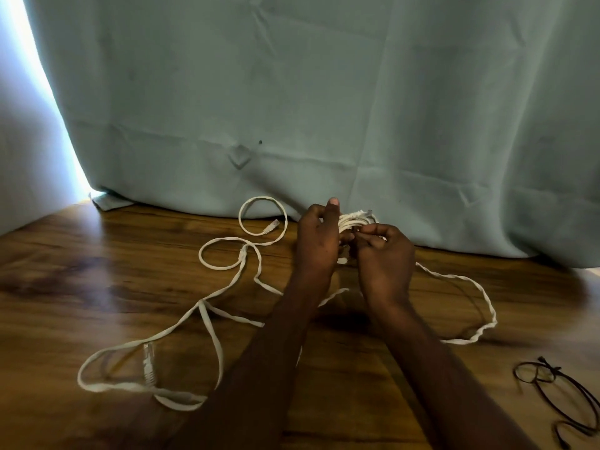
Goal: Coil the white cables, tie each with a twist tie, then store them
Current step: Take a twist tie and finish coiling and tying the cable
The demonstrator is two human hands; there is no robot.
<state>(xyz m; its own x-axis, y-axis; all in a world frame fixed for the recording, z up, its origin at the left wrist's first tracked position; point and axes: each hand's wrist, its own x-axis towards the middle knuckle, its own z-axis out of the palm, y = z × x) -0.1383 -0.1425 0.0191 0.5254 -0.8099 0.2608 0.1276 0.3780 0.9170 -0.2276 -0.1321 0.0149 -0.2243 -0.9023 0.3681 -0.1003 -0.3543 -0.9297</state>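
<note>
- Two hands meet above the bench: your left hand point(319, 237) grips a coiled white cable bundle point(352, 222); your right hand point(384, 251) pinches at it.
- Loose white cable point(207, 315) sprawls left of your hands.
- Black ties point(552, 394) lie to their right.

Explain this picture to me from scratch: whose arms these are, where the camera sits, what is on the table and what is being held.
There is no machine here. A person wears a camera on the head, so the one picture looks forward and down along their own arms. The left hand grips a small white coil of cable and the right hand pinches at it, fingers curled. More white cable lies loose in loops on the wooden table, its plug ends showing. A thin dark cord lies at the right edge. A grey-green curtain hangs behind.
</note>
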